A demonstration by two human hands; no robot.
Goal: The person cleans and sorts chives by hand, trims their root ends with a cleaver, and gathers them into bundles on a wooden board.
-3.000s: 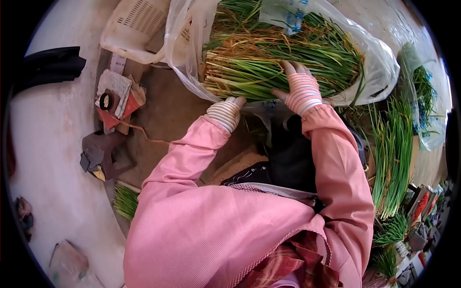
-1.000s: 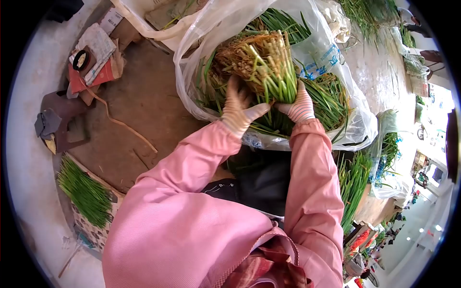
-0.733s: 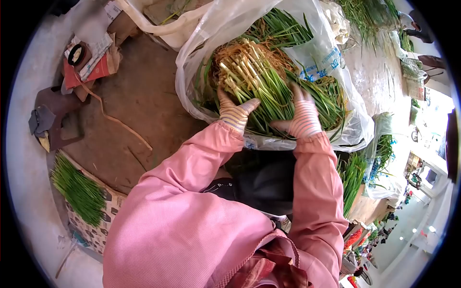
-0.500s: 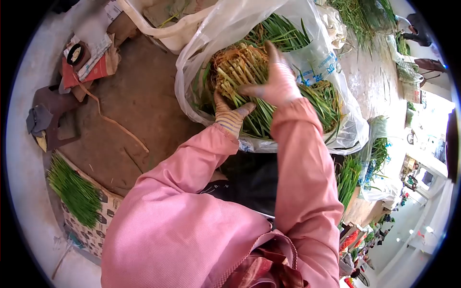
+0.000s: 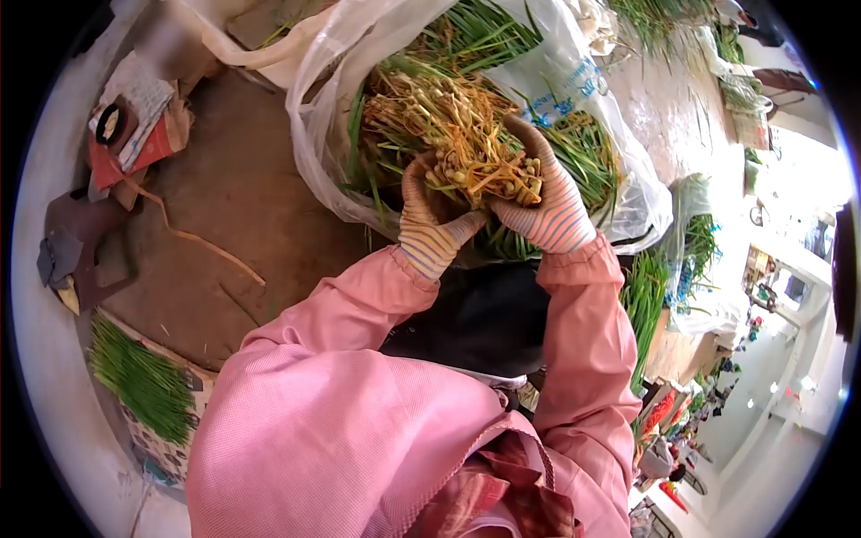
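Note:
Both my gloved hands cup a bunch of chives point(image 5: 480, 166), its pale bulb-like ends and dry orange-brown strands facing me. My left hand point(image 5: 432, 224) wraps its left side, with the thumb underneath. From the right, my right hand point(image 5: 554, 197) curls round the same ends. The gloves are pale with thin stripes, and some fingertips are hidden behind the strands. Around the hands, a large clear plastic bag point(image 5: 314, 134) lies open, with more green chives point(image 5: 583, 157) inside it.
At the left, a patterned box point(image 5: 161, 444) bears a neat bundle of green chives point(image 5: 139, 377). A brown stool point(image 5: 81, 229) and a roll of tape point(image 5: 109, 124) are beyond it. A white tub point(image 5: 269, 56) stands behind the bag. More bagged greens point(image 5: 695, 233) line the right.
My right hand has come down from above the bunch to grip its right side. The bunch has turned so its bulb-like ends face me. The whole view has shifted slightly.

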